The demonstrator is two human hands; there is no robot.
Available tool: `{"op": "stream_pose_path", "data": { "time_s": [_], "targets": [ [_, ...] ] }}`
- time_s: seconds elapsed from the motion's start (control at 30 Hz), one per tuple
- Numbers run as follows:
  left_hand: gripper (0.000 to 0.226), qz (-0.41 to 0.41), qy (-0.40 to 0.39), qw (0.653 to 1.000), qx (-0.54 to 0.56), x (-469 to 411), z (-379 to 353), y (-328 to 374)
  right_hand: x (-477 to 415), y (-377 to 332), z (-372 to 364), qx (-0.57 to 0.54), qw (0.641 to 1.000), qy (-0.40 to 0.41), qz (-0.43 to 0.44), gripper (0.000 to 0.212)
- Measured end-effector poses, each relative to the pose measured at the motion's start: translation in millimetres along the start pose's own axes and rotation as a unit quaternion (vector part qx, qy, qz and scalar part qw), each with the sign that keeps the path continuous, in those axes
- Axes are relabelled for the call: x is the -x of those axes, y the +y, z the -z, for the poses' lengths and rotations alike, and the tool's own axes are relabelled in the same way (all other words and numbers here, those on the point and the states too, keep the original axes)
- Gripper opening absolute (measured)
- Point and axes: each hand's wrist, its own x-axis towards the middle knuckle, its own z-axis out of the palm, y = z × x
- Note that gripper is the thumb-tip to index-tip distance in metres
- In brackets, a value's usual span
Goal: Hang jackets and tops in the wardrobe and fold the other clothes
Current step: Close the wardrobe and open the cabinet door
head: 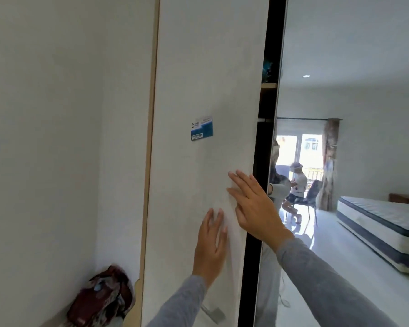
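Head view: we look close up at two hands laid on a tall white panel.
Upper grip: the right hand [253,206] lies palm-flat at centre frame, fingers straight and spread, on the white wardrobe door [198,67] near its right edge. It holds nothing.
Lower grip: the left hand [210,241] sits just below and to the left, also flat on the door with straight fingers, holding nothing.
Sleeves: grey, both rising from the bottom of the frame.
Door edge: to its right we see a dark gap [262,147], a narrow black strip. Inside it are a wooden shelf [268,85] and what may be a hanging rail [265,119] below.
Right of frame: a mirror door [340,55] reflects a mattress [376,220] and a person seated on a chair.
Above the hands: a blue and white sticker [201,128] is on the door.
Clothes: a dark red patterned bundle [102,298] lies at lower left, well apart from both hands. We cannot tell which garments it holds.
Step in hand: we judge the wardrobe is being slid open by flat palms. No garment is in either hand.
Next move: it calls for steady sideways pressure toward the left of the frame until the gap gives room to reach the rail. After that comes a turn to fetch a garment.
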Motion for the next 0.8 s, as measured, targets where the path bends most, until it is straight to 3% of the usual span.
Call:
{"op": "stream_pose_path", "data": {
  "time_s": [0.17, 0.33, 0.47, 0.8],
  "targets": [
    [0.042, -0.055, 0.043, 0.995, -0.065, -60.0, -29.5, -4.9, 6.6, 49.8, -15.3, 0.078, 0.996, -0.001, 0.034, 0.038],
    [0.052, -0.093, 0.077, 0.981, -0.155, -92.8, -61.5, -25.2, 6.9, 84.5, -50.3, 0.121, 0.992, -0.025, 0.018, 0.056],
    [0.056, -0.110, 0.091, 0.970, -0.197, -101.9, -88.8, -44.8, 8.1, 101.1, -76.9, 0.118, 0.992, 0.016, -0.044, 0.065],
    [0.057, -0.098, 0.133, 0.962, -0.217, -130.8, -131.6, -66.7, 4.8, 132.0, -128.3, 0.078, 0.993, 0.028, -0.079, 0.065]
  ]
}}
